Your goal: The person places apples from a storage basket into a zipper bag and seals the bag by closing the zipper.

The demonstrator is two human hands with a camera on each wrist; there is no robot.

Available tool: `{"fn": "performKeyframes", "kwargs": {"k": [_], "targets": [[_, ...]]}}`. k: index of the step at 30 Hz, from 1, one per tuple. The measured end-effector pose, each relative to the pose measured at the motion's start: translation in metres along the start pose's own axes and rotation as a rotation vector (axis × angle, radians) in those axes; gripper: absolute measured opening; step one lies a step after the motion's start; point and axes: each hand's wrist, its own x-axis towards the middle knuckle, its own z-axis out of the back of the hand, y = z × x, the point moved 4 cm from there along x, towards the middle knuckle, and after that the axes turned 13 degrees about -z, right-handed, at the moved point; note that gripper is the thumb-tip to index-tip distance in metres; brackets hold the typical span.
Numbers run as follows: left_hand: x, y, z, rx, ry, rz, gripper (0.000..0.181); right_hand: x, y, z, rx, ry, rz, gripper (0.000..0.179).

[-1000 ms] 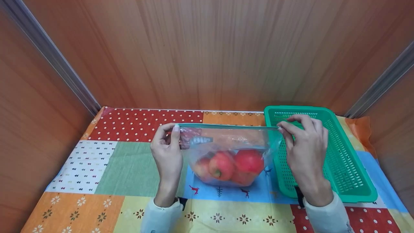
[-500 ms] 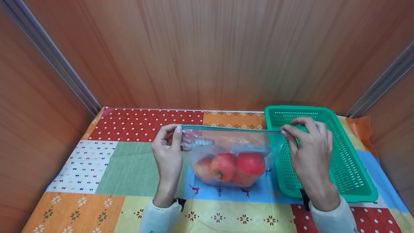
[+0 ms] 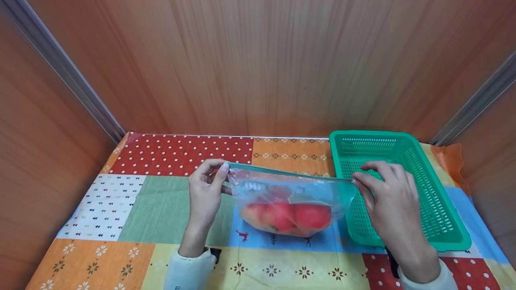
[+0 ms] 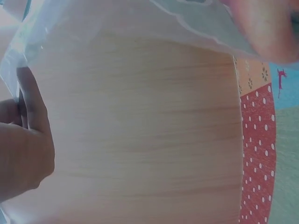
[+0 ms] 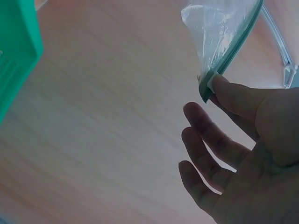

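Observation:
A clear plastic zip bag with a green strip along its top hangs stretched between both hands in the head view. Several red-and-yellow apples lie in its bottom, over the blue cloth patch. My left hand pinches the bag's upper left corner, thumb in front. At the other end, my right hand pinches the right corner of the green strip between thumb and index finger. In the right wrist view that corner of the zip strip shows between the fingertips, while the other fingers stay off the bag.
To the right stands a green plastic basket with perforated walls, partly behind the right hand. A patchwork tablecloth covers the table. Wood-grain panels rise at the back and both sides.
Both hands have come lower and nearer, the right one more, so the bag's top strip now slants down to the right. The right hand has also shifted rightward. Both keep their pinch.

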Motion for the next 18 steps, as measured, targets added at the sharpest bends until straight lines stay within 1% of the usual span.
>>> {"fn": "performKeyframes", "kwargs": {"k": [4, 6, 8, 10, 12, 15, 18], "targets": [[-0.001, 0.007, 0.006, -0.047, 0.059, 0.013, 0.021, -0.009, 0.001, 0.001, -0.026, 0.013, 0.021, 0.037], [-0.001, 0.01, 0.009, -0.09, 0.12, 0.005, 0.02, -0.013, 0.001, 0.001, -0.039, 0.027, 0.023, 0.038], [-0.001, 0.013, 0.013, -0.142, 0.198, -0.013, 0.019, -0.017, 0.001, 0.003, -0.054, 0.047, 0.019, 0.04], [-0.001, 0.017, 0.016, -0.19, 0.279, -0.035, 0.018, -0.02, 0.0, 0.004, -0.08, 0.082, 0.013, 0.042], [-0.002, 0.021, 0.019, -0.234, 0.346, -0.046, 0.016, -0.022, -0.001, 0.005, -0.109, 0.128, 0.013, 0.043], [-0.004, 0.029, 0.024, -0.293, 0.431, -0.035, 0.014, -0.026, -0.002, 0.004, -0.156, 0.206, 0.03, 0.044], [-0.007, 0.037, 0.027, -0.373, 0.53, -0.018, 0.009, -0.031, -0.003, -0.002, -0.202, 0.284, 0.079, 0.042]]}}
